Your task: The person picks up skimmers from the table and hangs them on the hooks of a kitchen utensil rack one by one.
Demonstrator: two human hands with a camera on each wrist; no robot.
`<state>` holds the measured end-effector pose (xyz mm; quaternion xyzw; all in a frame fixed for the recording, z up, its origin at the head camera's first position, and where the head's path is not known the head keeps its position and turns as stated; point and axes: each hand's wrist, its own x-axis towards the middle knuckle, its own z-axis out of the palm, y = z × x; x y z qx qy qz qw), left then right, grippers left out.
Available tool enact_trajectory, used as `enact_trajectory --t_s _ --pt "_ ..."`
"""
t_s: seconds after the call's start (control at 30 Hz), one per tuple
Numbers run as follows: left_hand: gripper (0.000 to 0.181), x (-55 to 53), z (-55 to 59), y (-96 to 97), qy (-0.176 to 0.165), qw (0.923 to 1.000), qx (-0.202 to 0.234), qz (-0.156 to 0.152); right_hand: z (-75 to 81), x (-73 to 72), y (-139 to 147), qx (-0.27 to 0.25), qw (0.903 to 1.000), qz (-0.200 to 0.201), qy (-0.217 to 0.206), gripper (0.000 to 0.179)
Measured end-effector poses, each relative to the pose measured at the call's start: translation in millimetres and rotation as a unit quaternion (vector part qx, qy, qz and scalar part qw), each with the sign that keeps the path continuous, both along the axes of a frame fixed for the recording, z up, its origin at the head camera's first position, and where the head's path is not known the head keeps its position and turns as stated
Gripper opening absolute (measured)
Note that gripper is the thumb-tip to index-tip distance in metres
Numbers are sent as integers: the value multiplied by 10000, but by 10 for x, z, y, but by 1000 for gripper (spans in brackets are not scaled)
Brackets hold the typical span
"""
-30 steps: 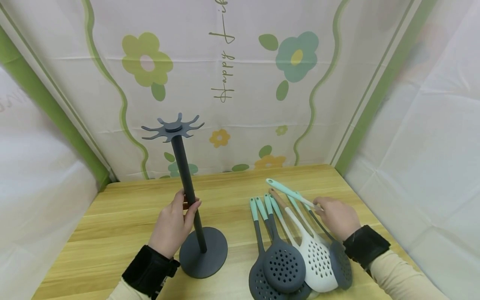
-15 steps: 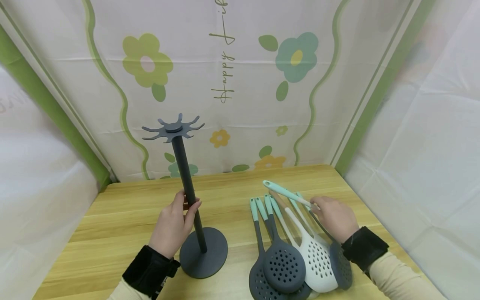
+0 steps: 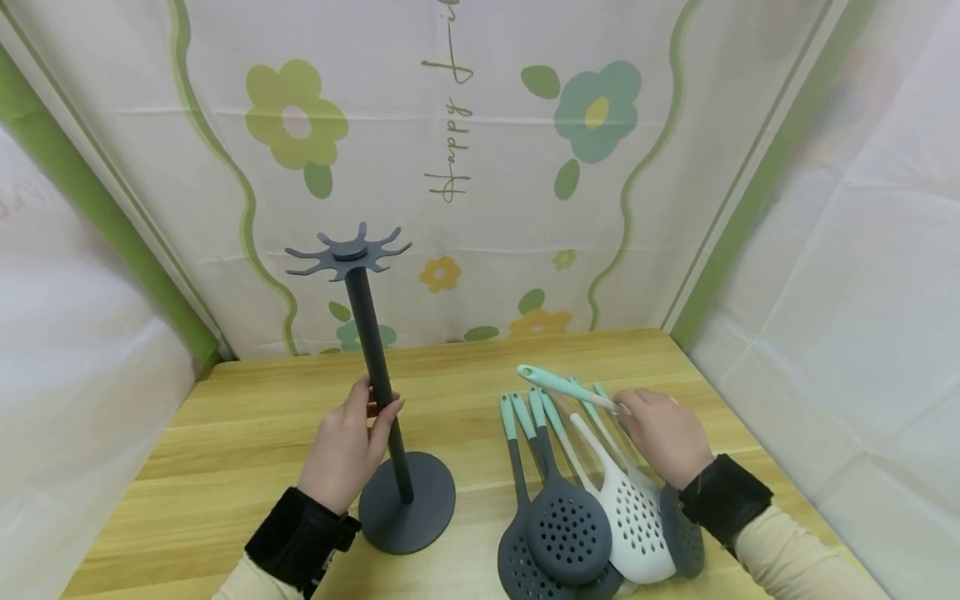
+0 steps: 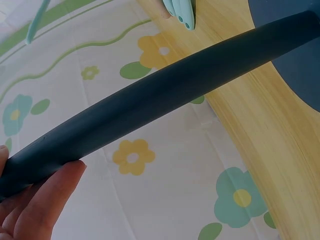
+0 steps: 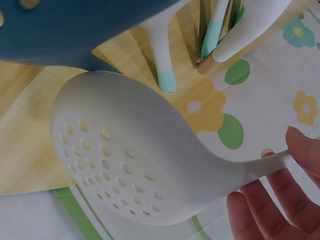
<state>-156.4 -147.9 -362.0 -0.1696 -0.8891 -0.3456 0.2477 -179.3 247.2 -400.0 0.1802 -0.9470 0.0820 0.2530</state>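
Note:
With thumb and fingers my left hand grips the pole of a dark grey utensil stand, which stands upright on its round base. Curved hooks spread out at its top, and no utensil hangs on them. In the left wrist view the pole crosses the picture. My right hand pinches a white skimmer with a mint handle, raised over a pile of utensils. Its perforated bowl shows in the right wrist view; in the head view the hand and wrist largely hide it.
Several skimmers and turners lie overlapping at the right: grey perforated ones, a white one and another grey one near my right wrist. The wooden table ends at a flower-printed cloth behind, with white cloth sides.
My right hand has moved slightly left, bringing the white skimmer's handle a little left and lower in the picture. The left hand and the stand have stayed in place.

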Motion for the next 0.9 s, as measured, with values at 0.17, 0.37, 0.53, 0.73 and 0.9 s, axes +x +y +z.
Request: enact_trajectory --t_s 0.17,0.37,0.53,0.73,0.9 --pt "28 -7 -8 -4 19 10000 3 -6 -2 -11 -22 -26 9999 104 97 22" --pt "28 -6 -8 -10 -3 10000 -25 18 15 -22 -53 -22 9995 212 254 22" --pt "28 -6 -7 -7 -1 10000 -34 28 16 -21 -75 -70 9985 352 424 21" --pt "29 -8 -3 -6 -16 10000 -38 56 15 0 -106 -136 9968 501 604 21" --pt "31 -5 -4 -6 -76 9999 -28 61 35 8 -137 -177 9953 617 723 23"
